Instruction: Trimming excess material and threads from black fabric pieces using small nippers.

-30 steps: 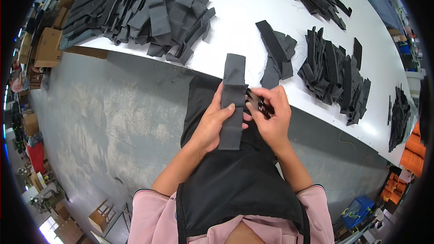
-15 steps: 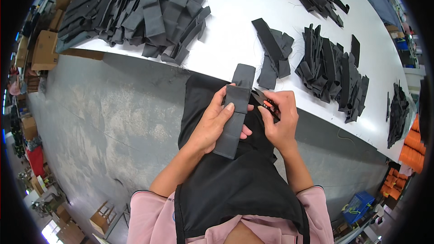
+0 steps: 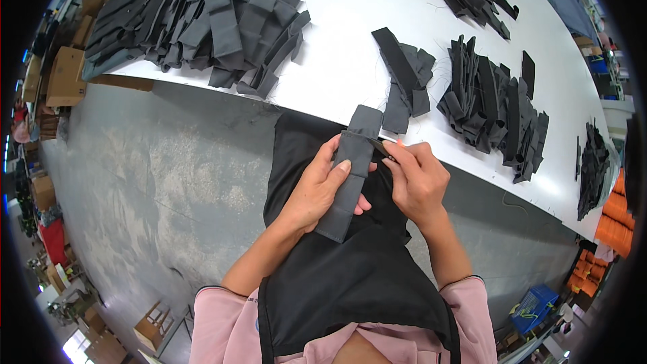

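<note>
A dark grey sewn fabric strip (image 3: 353, 155) with folded layers lies lengthwise in my left hand (image 3: 318, 185). The thumb presses on its face and the fingers wrap behind it, so my left hand is closed on it. My right hand (image 3: 419, 176) is closed around small black thread snips (image 3: 383, 149), mostly hidden by the fingers. The blades reach the strip's right edge, close to the stitched fold near its upper end. A few similar strips (image 3: 404, 81) lie on the white table just beyond my hands.
The white table (image 3: 337, 40) spans the far side, its front edge just beyond my hands. A large heap of dark strips (image 3: 226, 23) lies at left, with more bundles (image 3: 495, 104) at right. A black apron (image 3: 357, 283) covers my lap. A blue crate (image 3: 536, 307) stands on the floor at right.
My right hand has turned and brought the snips' blades from beside the strip onto its right edge. The strip has shifted slightly toward me in my left hand.
</note>
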Demonstrator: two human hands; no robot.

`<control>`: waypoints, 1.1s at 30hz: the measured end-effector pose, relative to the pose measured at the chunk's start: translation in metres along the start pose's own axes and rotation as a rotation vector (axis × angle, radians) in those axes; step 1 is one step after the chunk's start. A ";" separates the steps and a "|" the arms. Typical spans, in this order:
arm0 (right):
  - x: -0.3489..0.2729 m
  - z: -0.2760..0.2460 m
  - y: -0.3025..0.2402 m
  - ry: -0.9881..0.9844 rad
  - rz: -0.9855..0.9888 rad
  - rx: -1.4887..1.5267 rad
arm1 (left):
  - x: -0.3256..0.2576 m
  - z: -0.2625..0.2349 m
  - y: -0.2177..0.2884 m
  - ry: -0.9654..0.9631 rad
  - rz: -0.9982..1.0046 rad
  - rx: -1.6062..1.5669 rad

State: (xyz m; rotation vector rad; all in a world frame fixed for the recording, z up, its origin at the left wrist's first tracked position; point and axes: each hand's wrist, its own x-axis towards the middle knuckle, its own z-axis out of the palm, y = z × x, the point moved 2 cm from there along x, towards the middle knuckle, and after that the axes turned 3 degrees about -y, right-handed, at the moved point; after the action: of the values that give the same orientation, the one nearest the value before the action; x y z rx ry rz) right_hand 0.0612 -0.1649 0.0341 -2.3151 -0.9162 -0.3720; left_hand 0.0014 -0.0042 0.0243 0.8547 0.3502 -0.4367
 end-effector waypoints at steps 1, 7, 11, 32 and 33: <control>-0.001 -0.001 -0.001 -0.001 -0.001 0.002 | 0.000 0.000 0.000 0.002 0.001 0.000; -0.001 -0.002 -0.004 -0.059 0.044 0.010 | 0.001 0.003 0.000 0.015 0.019 0.059; -0.002 0.001 -0.004 -0.037 0.053 -0.008 | 0.000 0.003 -0.001 0.001 0.024 0.073; -0.003 0.004 -0.008 -0.087 0.383 0.431 | -0.001 -0.007 -0.004 0.027 0.044 0.036; -0.011 0.006 -0.011 -0.111 0.436 0.515 | 0.000 -0.008 -0.005 0.007 0.046 -0.025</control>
State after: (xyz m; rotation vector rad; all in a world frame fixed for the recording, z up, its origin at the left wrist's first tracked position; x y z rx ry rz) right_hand 0.0461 -0.1603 0.0292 -1.9857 -0.4583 0.1640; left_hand -0.0025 -0.0010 0.0165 0.8383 0.3412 -0.3855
